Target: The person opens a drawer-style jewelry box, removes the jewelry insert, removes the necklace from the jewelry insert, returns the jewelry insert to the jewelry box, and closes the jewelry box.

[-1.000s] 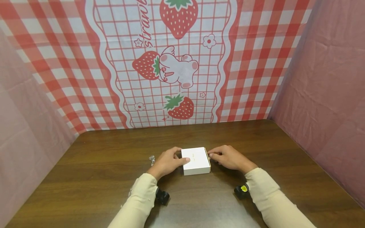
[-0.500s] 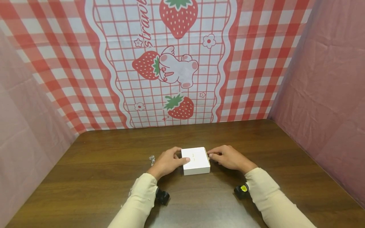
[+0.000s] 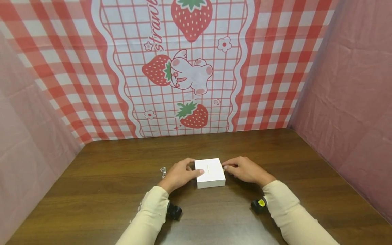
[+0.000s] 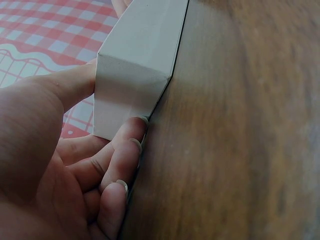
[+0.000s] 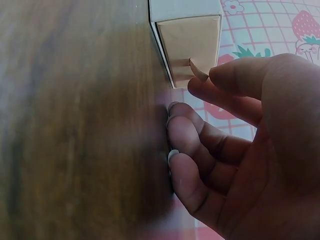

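Note:
A white drawer box (image 3: 210, 173) with small gold lettering lies flat on the table. My left hand (image 3: 180, 173) grips its left side, thumb on the top and the index finger at the far left corner. In the left wrist view, the other fingers curl against the box's side wall (image 4: 125, 100) near the table. On the right side, my right hand (image 3: 245, 169) pinches a short ribbon pull tab (image 5: 198, 71) between thumb and index finger. That tab sticks out of the tan drawer front (image 5: 187, 42), which sits about level with the sleeve's edge. The drawer's inside is hidden.
A small silvery chain-like piece (image 3: 163, 172) lies on the brown wooden table (image 3: 122, 197), just left of my left hand. Behind the table hangs a red checked strawberry cloth (image 3: 196, 85), with pink cloth (image 3: 346, 85) at both sides.
The gold-edged strip of drawer at the box's right side has slid left into the white sleeve. My right hand has shifted slightly left with it, while my left hand stays put.

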`<move>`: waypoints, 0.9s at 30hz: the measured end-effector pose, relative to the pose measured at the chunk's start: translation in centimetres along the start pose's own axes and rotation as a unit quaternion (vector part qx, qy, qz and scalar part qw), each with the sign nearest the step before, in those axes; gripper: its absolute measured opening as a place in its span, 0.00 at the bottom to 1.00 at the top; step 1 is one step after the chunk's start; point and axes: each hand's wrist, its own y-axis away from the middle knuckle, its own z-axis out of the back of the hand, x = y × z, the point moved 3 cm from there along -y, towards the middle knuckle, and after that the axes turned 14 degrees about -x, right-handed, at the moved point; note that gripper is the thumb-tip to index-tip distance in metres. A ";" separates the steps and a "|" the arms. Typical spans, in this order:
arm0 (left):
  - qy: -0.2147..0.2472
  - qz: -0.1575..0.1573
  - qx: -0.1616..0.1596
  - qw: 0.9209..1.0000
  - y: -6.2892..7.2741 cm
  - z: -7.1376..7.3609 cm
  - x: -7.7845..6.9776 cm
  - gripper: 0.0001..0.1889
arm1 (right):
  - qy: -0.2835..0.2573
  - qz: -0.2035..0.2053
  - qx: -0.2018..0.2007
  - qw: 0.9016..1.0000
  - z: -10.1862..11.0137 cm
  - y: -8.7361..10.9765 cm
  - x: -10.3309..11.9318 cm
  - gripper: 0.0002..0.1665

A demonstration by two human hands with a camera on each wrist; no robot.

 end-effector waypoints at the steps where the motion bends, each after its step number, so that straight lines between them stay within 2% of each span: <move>1: 0.001 0.001 0.000 1.000 0.0 0.0 0.0 0.39 | 0.000 0.001 -0.001 1.000 0.0 0.0 0.0 0.17; 27: 0.008 0.005 -0.001 1.000 0.0 -0.1 0.1 0.39 | -0.001 0.010 0.006 1.000 -0.1 0.1 0.3 0.17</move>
